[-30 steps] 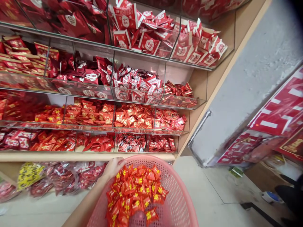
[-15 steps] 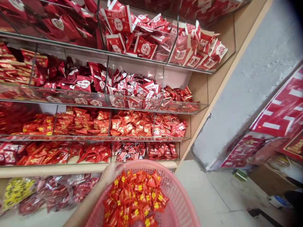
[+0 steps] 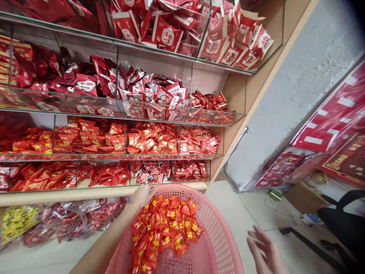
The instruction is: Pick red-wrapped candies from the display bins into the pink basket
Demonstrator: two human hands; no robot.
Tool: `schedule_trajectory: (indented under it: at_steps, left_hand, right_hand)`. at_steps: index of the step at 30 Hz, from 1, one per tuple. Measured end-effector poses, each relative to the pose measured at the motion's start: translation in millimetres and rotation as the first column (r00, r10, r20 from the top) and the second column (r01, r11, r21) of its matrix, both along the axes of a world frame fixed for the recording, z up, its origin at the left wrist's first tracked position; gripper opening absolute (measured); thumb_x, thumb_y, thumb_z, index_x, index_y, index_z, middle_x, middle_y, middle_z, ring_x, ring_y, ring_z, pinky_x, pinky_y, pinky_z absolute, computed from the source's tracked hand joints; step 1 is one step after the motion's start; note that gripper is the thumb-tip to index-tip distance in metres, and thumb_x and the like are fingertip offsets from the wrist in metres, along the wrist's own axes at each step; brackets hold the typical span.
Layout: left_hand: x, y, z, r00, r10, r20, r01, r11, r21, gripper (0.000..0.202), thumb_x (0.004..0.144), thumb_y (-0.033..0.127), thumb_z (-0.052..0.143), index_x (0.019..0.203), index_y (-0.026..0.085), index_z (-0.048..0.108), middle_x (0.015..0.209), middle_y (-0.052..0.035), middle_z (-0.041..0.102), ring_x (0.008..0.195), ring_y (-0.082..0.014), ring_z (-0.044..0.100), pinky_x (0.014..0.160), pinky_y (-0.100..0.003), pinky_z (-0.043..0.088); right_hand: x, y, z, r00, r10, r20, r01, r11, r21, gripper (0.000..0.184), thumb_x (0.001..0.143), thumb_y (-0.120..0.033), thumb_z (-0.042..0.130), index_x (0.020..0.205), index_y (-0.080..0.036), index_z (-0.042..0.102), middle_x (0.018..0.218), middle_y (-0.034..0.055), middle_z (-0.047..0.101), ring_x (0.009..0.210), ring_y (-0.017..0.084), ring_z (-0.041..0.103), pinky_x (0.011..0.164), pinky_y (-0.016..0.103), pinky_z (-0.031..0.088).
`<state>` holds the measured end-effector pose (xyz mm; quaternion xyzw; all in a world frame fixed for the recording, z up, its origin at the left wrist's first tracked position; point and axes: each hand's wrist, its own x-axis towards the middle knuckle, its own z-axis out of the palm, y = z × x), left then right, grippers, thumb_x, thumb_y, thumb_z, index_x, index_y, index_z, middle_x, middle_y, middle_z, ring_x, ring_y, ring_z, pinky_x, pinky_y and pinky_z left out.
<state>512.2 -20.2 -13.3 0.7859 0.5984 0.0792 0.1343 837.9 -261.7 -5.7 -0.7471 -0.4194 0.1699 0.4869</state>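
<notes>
We stand in a shop, facing a tall wall of shelves (image 3: 85,195) lined with clear plastic bins (image 3: 171,154), all packed with red packets and bags. To the right of the shelves rises a rough grey pillar (image 3: 285,114). Beyond it are red banners (image 3: 336,118), and a dark object (image 3: 342,224) sits at the far right edge. Along the bottom of the shelves lie plastic bags of red goods (image 3: 76,220), with a yellow bag (image 3: 17,222) at their left end, while pale floor tiles (image 3: 236,213) run off to the right.

Near us, in the lower middle of the view, is a pink plastic basket (image 3: 219,243), its wall full of small holes and its far rim just beside the lowest shelf. A heap of small wrapped red sweets (image 3: 162,228) with yellow marks lies inside it, toward the left of the basket.

Our left hand (image 3: 142,196) is clamped on the far rim, with the forearm reaching across from the near left. The change is our right hand (image 3: 268,255), which has just come into view at the near right, outside the basket and over the floor. Its fingers (image 3: 261,238) are spread apart and slightly curved, touching nothing, so one hand is on the basket and the other is now free.
</notes>
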Motion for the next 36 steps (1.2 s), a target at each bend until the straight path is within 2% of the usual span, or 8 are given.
schedule_trajectory:
  at_steps: [2,5,8,11,16,25,32,36]
  left_hand:
    - [1,-1,2.0,1.0,-0.004,-0.002,0.004,1.0,-0.003,0.032,0.084,0.037,0.039,0.096,0.019,0.063,0.089,-0.0092,0.067,0.085,-0.0197,0.062,0.071,-0.025,0.041]
    - [1,-3,3.1,0.999,0.003,-0.047,-0.003,1.0,-0.008,0.035,0.086,0.038,0.038,0.098,0.018,0.063,0.093,-0.0125,0.067,0.089,-0.0221,0.062,0.074,-0.028,0.042]
    - [-3,-5,0.2,0.991,0.061,-0.122,-0.061,0.998,0.005,0.037,0.086,0.038,0.038,0.104,0.015,0.061,0.097,-0.0153,0.065,0.093,-0.0236,0.061,0.079,-0.031,0.043]
    - [-8,-7,-4.4,0.985,0.104,-0.139,-0.104,0.995,0.007,0.038,0.087,0.037,0.037,0.108,0.015,0.059,0.097,-0.0154,0.065,0.094,-0.0228,0.061,0.081,-0.03,0.043]
    - [-14,-12,-7.8,0.992,0.123,-0.041,-0.121,0.992,0.036,0.042,0.087,0.041,0.032,0.11,0.019,0.059,0.098,-0.0131,0.066,0.089,-0.0231,0.062,0.076,-0.031,0.044]
    - [-15,-19,-5.2,0.993,0.115,0.032,-0.115,0.993,0.011,0.036,0.087,0.04,0.034,0.104,0.023,0.061,0.093,-0.009,0.066,0.085,-0.0207,0.063,0.071,-0.026,0.043]
    - [-16,-21,-8.3,0.989,0.144,0.017,-0.145,0.989,0.041,0.037,0.088,0.04,0.032,0.108,0.024,0.059,0.096,-0.0088,0.065,0.084,-0.021,0.063,0.07,-0.028,0.043]
    - [-15,-21,-10.6,0.986,0.164,0.017,-0.164,0.986,0.013,0.041,0.088,0.044,0.032,0.11,0.023,0.059,0.095,-0.0094,0.066,0.086,-0.0205,0.063,0.072,-0.027,0.044]
  right_hand:
    - [-16,27,24.7,0.939,0.293,0.178,-0.283,0.956,-0.077,0.036,0.082,-0.042,0.043,0.109,-0.02,0.049,0.104,0.0113,0.057,0.091,0.022,0.057,0.076,0.032,0.049]
    - [-63,66,36.7,0.519,0.789,0.329,-0.66,0.615,-0.432,0.019,0.082,-0.028,0.046,0.095,-0.021,0.057,0.1,0.0075,0.059,0.093,0.021,0.055,0.081,0.032,0.046]
    - [-103,92,14.5,0.127,0.929,0.349,-0.605,0.351,-0.714,0.024,0.073,-0.023,0.058,0.097,-0.018,0.057,0.102,0.0093,0.059,0.093,0.025,0.056,0.079,0.035,0.046]
    - [-119,102,-19.3,-0.025,0.911,0.413,-0.517,0.342,-0.785,0.031,0.071,-0.022,0.061,0.101,-0.016,0.057,0.102,0.0102,0.06,0.093,0.026,0.057,0.076,0.036,0.048]
    - [-118,96,-51.6,-0.104,0.849,0.518,-0.527,0.395,-0.753,0.026,0.072,-0.026,0.061,0.097,-0.018,0.056,0.098,0.0064,0.061,0.089,0.023,0.059,0.071,0.032,0.049]
    - [-123,87,-61.2,-0.199,0.845,0.497,-0.508,0.345,-0.789,0.024,0.074,-0.023,0.057,0.096,-0.015,0.058,0.095,0.008,0.062,0.074,0.022,0.062,0.058,0.03,0.049]
    - [-115,95,-23.2,-0.022,0.96,0.278,-0.617,0.206,-0.759,0.029,0.068,-0.037,0.062,0.091,-0.019,0.061,0.089,0.0034,0.062,0.07,0.02,0.059,0.057,0.027,0.042]
    - [-113,130,13.9,0.083,0.961,0.264,-0.674,0.249,-0.695,0.024,0.069,-0.035,0.062,0.087,-0.02,0.059,0.086,0.0027,0.062,0.073,0.018,0.057,0.059,0.025,0.04]
